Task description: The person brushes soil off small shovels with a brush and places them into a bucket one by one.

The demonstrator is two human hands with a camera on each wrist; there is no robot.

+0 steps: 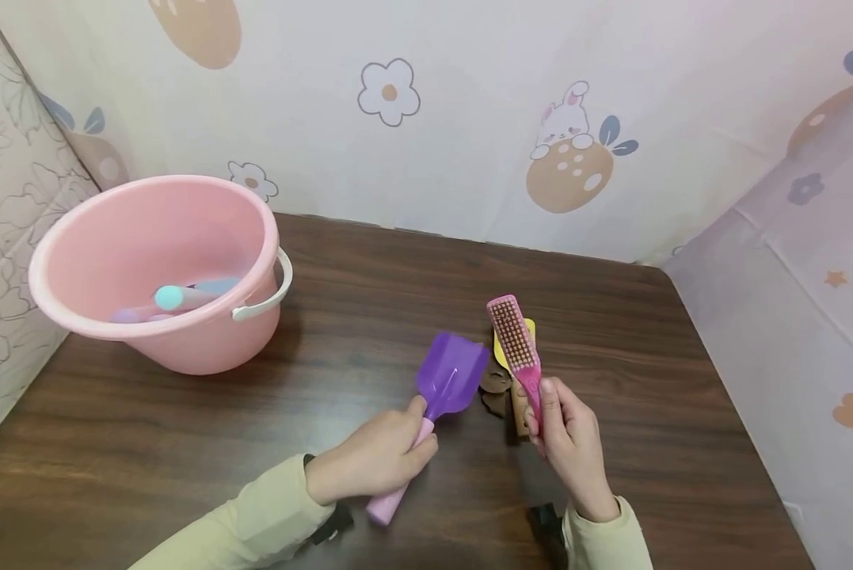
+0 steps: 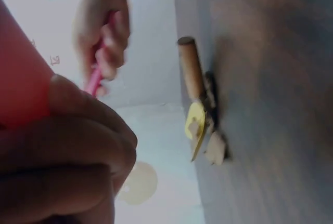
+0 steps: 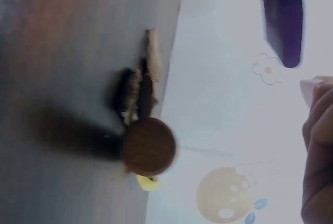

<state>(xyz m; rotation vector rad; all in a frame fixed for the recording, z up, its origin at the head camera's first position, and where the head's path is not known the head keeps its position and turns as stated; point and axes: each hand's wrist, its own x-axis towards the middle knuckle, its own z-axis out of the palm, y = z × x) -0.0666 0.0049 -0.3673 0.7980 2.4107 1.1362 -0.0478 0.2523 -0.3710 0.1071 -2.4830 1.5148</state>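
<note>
My left hand (image 1: 372,455) grips the pink handle of a toy shovel (image 1: 453,372), its purple blade held above the table. A pink brush (image 1: 513,336) with brown bristles facing up is in my right hand (image 1: 572,443), thumb and fingers round its handle. Beneath the brush, partly hidden by it, lies a small tool with a yellow blade (image 2: 195,120) and a wooden handle (image 2: 191,68). Several flat brown pieces (image 1: 495,382) lie against that tool. In the right wrist view, the fingers (image 3: 320,156) show only at the edge and the brush is mostly out of sight.
At the left a pink bucket (image 1: 208,348) with a white handle (image 1: 265,301) stands on the dark wooden table (image 1: 369,293). Inside it lie several toys, one with a turquoise end (image 1: 169,298). Patterned cloth (image 1: 462,142) hangs behind and at both sides.
</note>
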